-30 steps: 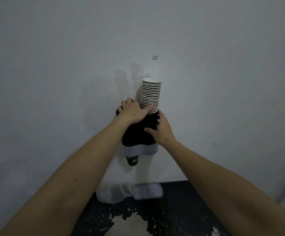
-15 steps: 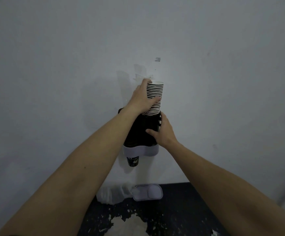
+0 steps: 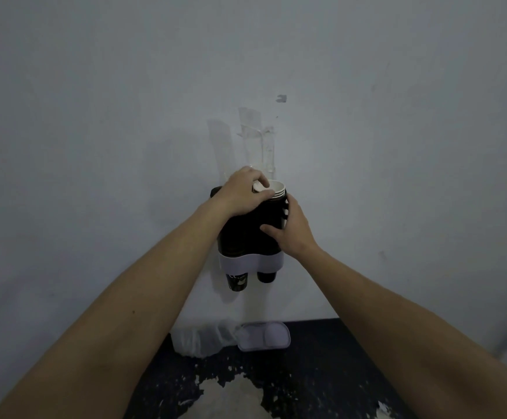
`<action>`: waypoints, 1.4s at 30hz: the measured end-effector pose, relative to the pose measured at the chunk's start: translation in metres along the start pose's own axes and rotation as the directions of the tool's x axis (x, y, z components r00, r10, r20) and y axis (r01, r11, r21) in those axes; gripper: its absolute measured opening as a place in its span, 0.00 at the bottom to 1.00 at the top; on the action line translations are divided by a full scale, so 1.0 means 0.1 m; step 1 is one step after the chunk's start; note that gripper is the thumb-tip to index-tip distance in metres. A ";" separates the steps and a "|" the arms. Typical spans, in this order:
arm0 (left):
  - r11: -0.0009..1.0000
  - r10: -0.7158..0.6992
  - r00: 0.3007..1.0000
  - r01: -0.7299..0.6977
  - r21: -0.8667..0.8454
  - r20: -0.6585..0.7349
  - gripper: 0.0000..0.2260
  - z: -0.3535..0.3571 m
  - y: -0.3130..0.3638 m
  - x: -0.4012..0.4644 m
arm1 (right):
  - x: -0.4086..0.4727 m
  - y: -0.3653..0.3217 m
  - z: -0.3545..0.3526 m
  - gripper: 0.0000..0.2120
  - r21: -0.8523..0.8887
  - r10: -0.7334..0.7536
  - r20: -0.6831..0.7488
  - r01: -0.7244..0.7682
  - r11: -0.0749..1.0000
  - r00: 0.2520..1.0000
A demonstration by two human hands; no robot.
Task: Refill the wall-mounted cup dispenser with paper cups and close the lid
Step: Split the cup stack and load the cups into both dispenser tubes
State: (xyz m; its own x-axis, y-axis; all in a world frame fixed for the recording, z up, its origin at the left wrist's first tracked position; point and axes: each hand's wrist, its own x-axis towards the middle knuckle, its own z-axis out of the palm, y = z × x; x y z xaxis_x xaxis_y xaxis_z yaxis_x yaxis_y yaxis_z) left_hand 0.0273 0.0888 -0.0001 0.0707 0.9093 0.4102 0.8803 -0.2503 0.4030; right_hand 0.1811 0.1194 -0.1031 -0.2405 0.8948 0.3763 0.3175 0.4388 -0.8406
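Observation:
The wall-mounted cup dispenser [image 3: 250, 263] has a dark body and a white base, with two black cups [image 3: 237, 282] poking out below. Only the top few white rims of the paper cup stack [image 3: 277, 189] show above the right tube. My left hand [image 3: 241, 193] rests on top of the stack and the dispenser's upper edge, fingers curled over the rims. My right hand [image 3: 290, 228] grips the dispenser's right side. The white lid [image 3: 264, 335] lies on the dark surface below.
A crumpled clear plastic sleeve [image 3: 199, 340] lies left of the lid on the dark, paint-chipped surface [image 3: 321, 373]. Tape remnants [image 3: 253, 128] and a small mark [image 3: 281, 98] sit on the grey wall above the dispenser.
The tall cup stack has sunk into the right tube under my left hand; a second cup now shows below the base. My right hand stayed on the dispenser's side.

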 end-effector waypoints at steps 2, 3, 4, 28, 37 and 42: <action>0.988 0.084 0.994 -0.092 0.124 0.065 0.15 -0.02 -0.01 -0.01 | 0.00 0.01 0.00 0.43 0.008 -0.005 0.005 0.005 1.000 1.000; 0.981 0.094 0.992 -0.107 0.162 0.086 0.16 -0.02 -0.03 -0.02 | 0.00 0.00 -0.01 0.43 0.003 -0.007 0.010 0.007 1.000 1.000; 0.978 0.096 0.991 -0.112 0.177 0.093 0.17 -0.03 -0.03 -0.02 | 0.00 0.02 -0.01 0.43 0.000 -0.008 0.012 0.008 1.000 1.000; 0.926 0.080 0.930 -0.203 0.319 0.360 0.10 -0.03 -0.07 0.12 | -0.20 0.34 0.14 0.41 -0.085 0.094 0.047 -0.090 0.992 0.994; 0.989 0.096 0.973 -0.117 0.095 0.209 0.14 -0.02 -0.13 0.03 | -0.20 0.37 0.14 0.40 -0.059 0.119 0.069 -0.115 0.992 0.990; 0.913 -0.051 0.965 -0.059 -0.404 -0.256 0.06 -0.11 -0.26 -0.05 | -0.27 0.40 0.12 0.36 -0.010 0.202 0.103 -0.202 0.979 0.974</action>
State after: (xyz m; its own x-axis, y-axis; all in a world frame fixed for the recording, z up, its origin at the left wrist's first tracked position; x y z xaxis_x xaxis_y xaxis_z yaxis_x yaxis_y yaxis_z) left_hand -0.0013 0.0874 -0.0039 -0.0971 0.8053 0.5849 0.6101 -0.4162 0.6742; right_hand 0.1889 0.1113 -0.1515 -0.2649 0.9515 0.1566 0.3684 0.2499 -0.8954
